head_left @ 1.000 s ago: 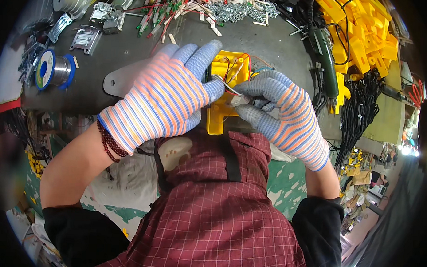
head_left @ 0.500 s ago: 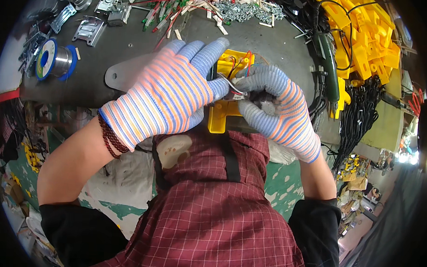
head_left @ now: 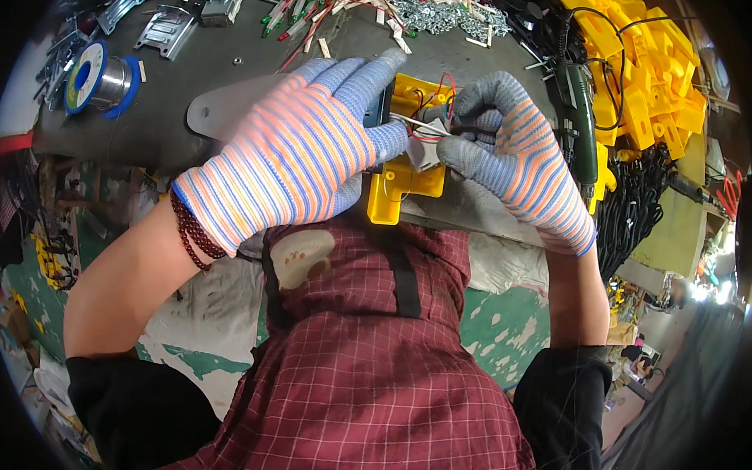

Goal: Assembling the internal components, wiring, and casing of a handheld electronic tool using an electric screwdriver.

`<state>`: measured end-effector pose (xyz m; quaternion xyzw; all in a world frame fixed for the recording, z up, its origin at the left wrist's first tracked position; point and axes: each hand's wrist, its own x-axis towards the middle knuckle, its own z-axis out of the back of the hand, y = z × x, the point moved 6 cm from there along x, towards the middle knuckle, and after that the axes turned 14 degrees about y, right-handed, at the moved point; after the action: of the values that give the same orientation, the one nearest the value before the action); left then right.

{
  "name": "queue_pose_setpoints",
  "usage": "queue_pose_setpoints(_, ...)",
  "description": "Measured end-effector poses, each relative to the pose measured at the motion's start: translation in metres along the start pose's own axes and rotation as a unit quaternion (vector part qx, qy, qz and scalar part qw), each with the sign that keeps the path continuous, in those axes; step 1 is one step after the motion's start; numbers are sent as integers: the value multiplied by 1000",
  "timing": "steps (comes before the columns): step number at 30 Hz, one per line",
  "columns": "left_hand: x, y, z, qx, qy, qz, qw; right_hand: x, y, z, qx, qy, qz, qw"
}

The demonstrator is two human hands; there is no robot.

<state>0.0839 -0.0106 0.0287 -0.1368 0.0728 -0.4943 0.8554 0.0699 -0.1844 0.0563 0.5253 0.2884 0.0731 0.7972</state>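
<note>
Dark grey desk [head_left: 168, 141]: blue-rimmed wire spool [head_left: 108, 82] and metal bracket [head_left: 166, 32] upper left, small metal parts [head_left: 450, 16] heaped top centre

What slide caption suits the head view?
Gloved left hand and gloved right hand at a yellow housing with wires.

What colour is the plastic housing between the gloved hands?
Yellow; the plastic housing shows best in the head view, though partly covered.
</note>
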Motion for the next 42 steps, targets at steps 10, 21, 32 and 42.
queue_pose_setpoints(10, -2, 0, 1, 3, -10, -8, 1000, -34, 33, -21, -526, -212, 120, 815)
queue_pose_setpoints(21, 1, -3, -2, 10, 32, 16, 999, -29, 43, -54, -593, -194, 46, 780)
queue_pose_setpoints(32, -7, -1, -2, 15, -22, 30, 999, -21, -9, -26, -138, -153, 29, 978)
queue_pose_setpoints(42, -9, 15, -1, -41, -73, -52, 995, -9, -3, -14, -58, -68, -24, 996)
